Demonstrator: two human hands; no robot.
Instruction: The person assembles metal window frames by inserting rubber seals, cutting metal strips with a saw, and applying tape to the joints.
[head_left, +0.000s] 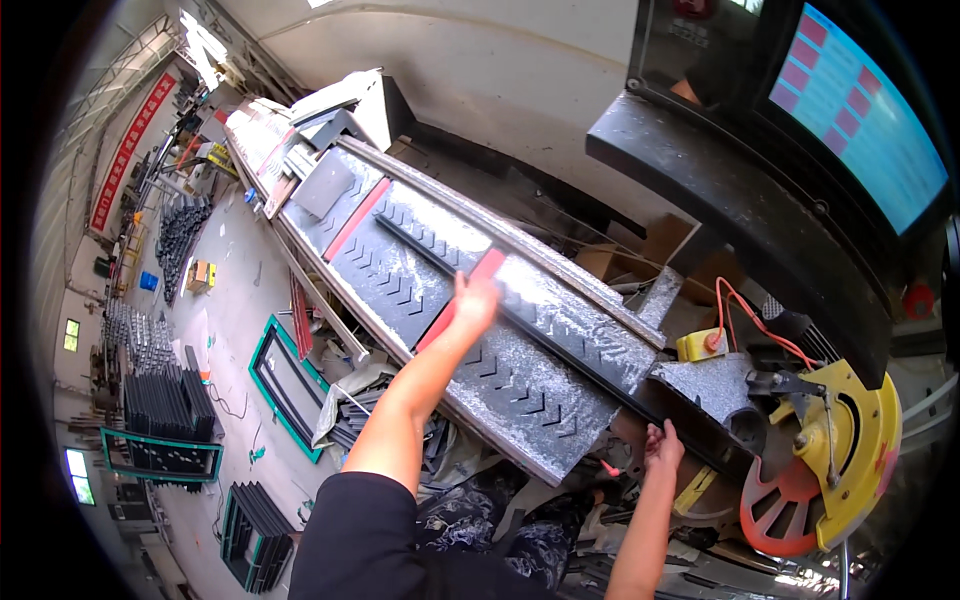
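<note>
A long, thin black profile bar (562, 348) lies slantwise along a worn grey worktable (400, 260) with dark chevron marks. My left hand (474, 304), slightly blurred, closes on the bar around its middle, beside a red cross strip (489, 264). Nearer the table's right end, my right hand (662, 448) has its fingers curled together against the bar's near side. Past that hand the bar runs toward a saw with a yellow and red guard (860, 450). Its far right tip is hard to make out in the dark gap there.
A lit screen (860, 110) and a black ledge (740, 190) overhang the right side. An orange cable (735, 295) loops above the saw. On the floor at left stand green-edged frames (290, 385) and stacks of dark profiles (165, 405). Offcuts lie under the table.
</note>
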